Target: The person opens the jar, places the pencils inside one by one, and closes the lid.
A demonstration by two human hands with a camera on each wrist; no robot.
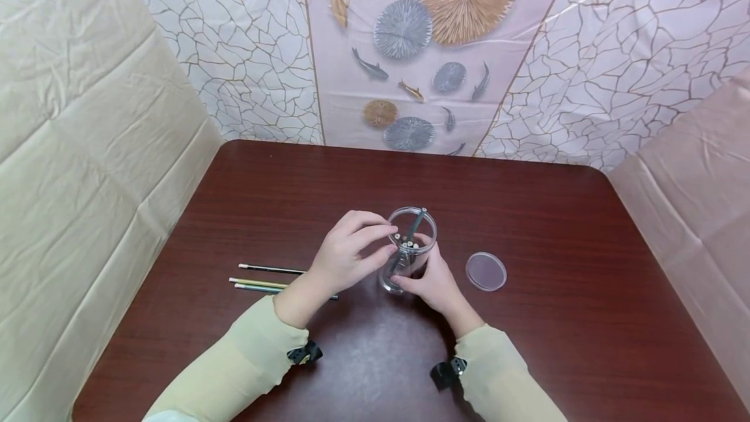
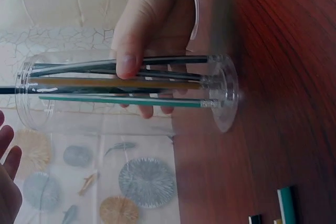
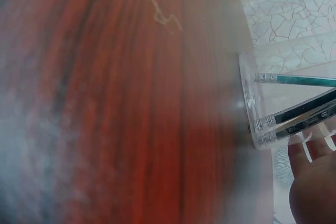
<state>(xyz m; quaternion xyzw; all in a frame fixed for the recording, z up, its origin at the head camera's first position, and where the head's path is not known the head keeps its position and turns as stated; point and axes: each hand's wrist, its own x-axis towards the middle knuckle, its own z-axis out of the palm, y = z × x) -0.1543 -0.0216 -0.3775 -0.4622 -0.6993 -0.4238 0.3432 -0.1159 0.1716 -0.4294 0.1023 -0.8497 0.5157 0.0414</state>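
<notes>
Clear jar [image 1: 404, 259]: at my 12 o'clock, between both hands; pencils [image 1: 410, 244] inside, one poking past the rim.
Right hand [image 1: 436, 282]: curled round the jar body, thumb on the near side.
Left hand [image 1: 354, 246]: fingers spread at the rim's 9 o'clock, apparently holding nothing; contact, couldn't tell.
Loose pencils [image 1: 258, 283]: jar's 9 o'clock.
Lid [image 1: 486, 271]: jar's 3 o'clock.
Handling: jar seemed light, stiff, slippery, maybe crackable; mid-body was the best grip.

Head cam bright (pale glare on table [image 1: 381, 350]), wrist pics dimmer w/ blur.
</notes>
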